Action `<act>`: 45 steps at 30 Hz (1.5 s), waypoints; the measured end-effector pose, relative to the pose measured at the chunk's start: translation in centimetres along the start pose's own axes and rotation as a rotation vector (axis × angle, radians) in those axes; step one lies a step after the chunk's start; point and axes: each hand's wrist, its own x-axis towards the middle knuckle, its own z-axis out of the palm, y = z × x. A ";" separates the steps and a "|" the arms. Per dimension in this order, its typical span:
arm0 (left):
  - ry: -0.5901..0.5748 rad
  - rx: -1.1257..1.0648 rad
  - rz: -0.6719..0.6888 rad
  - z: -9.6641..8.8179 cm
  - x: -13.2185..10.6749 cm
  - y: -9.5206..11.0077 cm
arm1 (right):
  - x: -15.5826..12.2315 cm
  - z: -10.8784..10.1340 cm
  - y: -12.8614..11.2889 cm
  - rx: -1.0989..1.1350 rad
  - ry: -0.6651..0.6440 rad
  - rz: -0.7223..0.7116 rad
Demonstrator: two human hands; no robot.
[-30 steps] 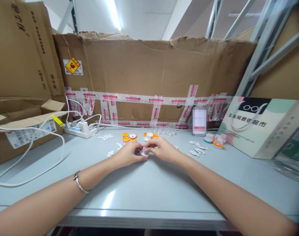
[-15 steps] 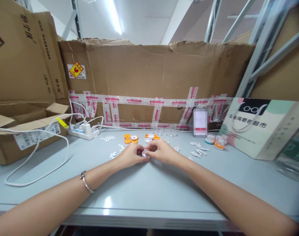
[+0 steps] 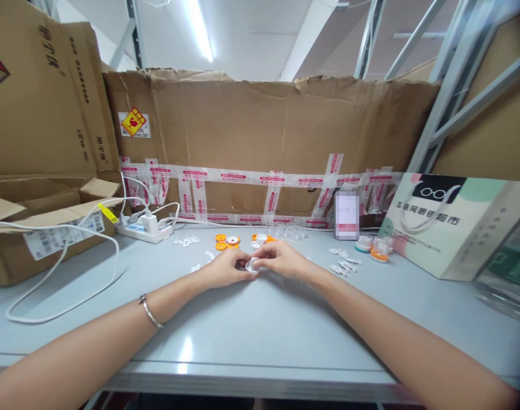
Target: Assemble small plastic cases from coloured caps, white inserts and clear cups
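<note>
My left hand [image 3: 224, 268] and my right hand [image 3: 282, 259] meet at the middle of the grey table [image 3: 260, 319], fingers pinched together on a small white plastic part [image 3: 252, 265] held between them just above the tabletop. A thin bangle [image 3: 151, 312] sits on my left wrist. Just behind my hands lie orange and white plastic discs [image 3: 225, 241] and another orange and white cluster [image 3: 260, 238]. Small clear and white pieces [image 3: 343, 263] are scattered to the right of my right hand.
A taped cardboard wall [image 3: 268, 142] closes the back. Left stand cardboard boxes [image 3: 37, 228], a white power strip [image 3: 144, 229] and a looping white cable [image 3: 63, 285]. Right lie a printed paper bag [image 3: 447, 228], two capped pieces [image 3: 373, 247] and a clear plastic bag [image 3: 507, 273].
Both hands stay pinched on the white part and have shifted only slightly. The camera has tilted and turned a little, moving the scene to the right in the picture.
</note>
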 end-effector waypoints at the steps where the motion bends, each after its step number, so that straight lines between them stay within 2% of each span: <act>1: 0.000 0.001 0.004 0.0 0.0 0.0 | 0.0 0.0 0.0 0.001 0.010 0.002; 9: -0.009 -0.048 -0.009 0.1 0.0 -0.1 | 0.0 0.0 0.4 0.013 -0.013 -0.046; 16: 0.004 -0.055 -0.044 0.1 -0.1 0.2 | 0.3 0.5 0.8 0.015 0.058 -0.036; 25: 0.047 -0.051 -0.091 0.2 0.0 0.3 | 0.2 0.6 1.3 -0.263 0.043 -0.240; 35: 0.061 -0.057 -0.122 0.5 -0.2 0.2 | -0.2 1.6 0.9 -0.545 0.118 -0.286; 40: 0.046 -0.078 -0.113 0.4 -0.2 0.2 | -0.6 1.6 0.3 -0.504 0.126 -0.293; 45: 0.055 -0.102 -0.118 0.4 -0.1 0.3 | -0.7 1.4 0.2 -0.226 0.136 -0.212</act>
